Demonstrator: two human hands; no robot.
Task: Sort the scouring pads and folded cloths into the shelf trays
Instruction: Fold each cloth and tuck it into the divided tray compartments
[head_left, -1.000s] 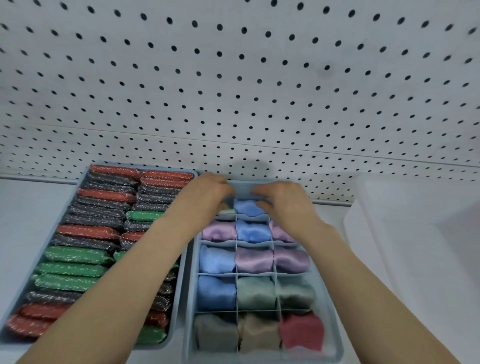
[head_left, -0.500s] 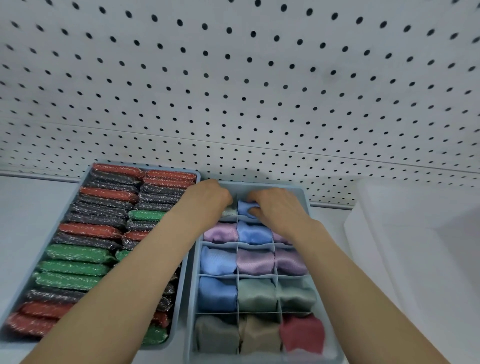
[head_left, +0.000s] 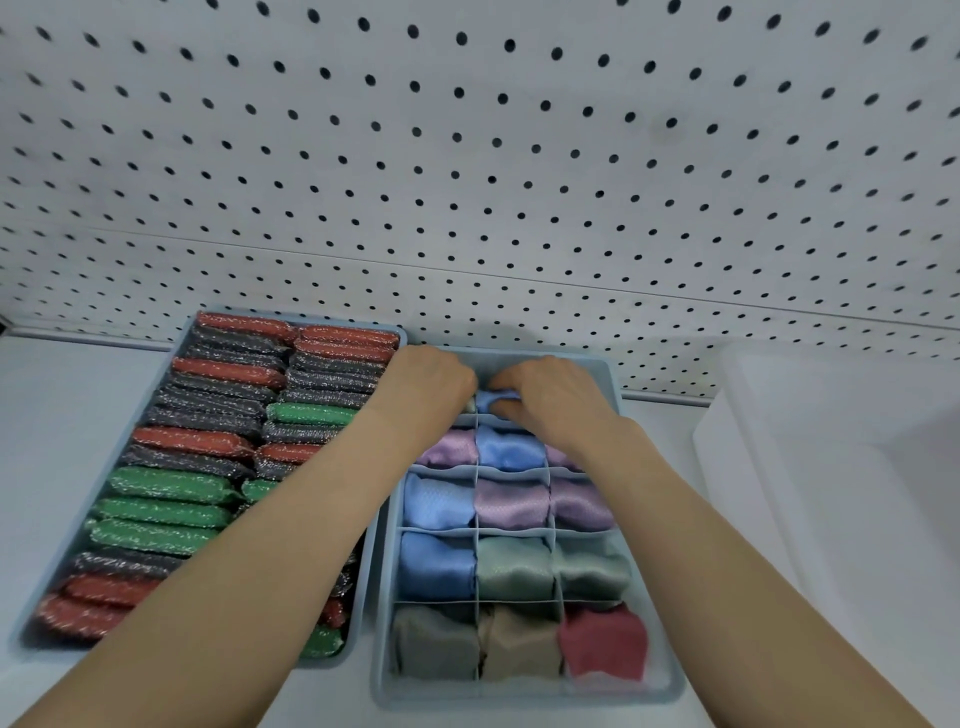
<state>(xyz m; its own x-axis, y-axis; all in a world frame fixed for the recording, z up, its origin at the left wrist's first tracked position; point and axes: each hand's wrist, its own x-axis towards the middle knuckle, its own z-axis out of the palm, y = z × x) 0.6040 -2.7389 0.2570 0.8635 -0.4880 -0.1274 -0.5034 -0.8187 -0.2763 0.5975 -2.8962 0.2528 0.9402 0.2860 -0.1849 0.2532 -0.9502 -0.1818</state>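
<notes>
Head view: both hands meet at the far end of the divided tray (head_left: 649, 680), centre of the frame. The right hand (head_left: 556, 400) curls its fingers round a blue cloth (head_left: 496, 401) in the middle cell of the top row. The left hand (head_left: 431, 387) is curled over the top-left cell; what it holds, I cannot tell. Other folded cloths fill the cells below: lilac, blue, green, grey, beige, red. At left, the pad tray (head_left: 358, 618) holds red, grey and green scouring pads (head_left: 171, 486) in rows. Pegboard (head_left: 467, 156) fills the upper frame; a white bin (head_left: 831, 493) sits at right.
</notes>
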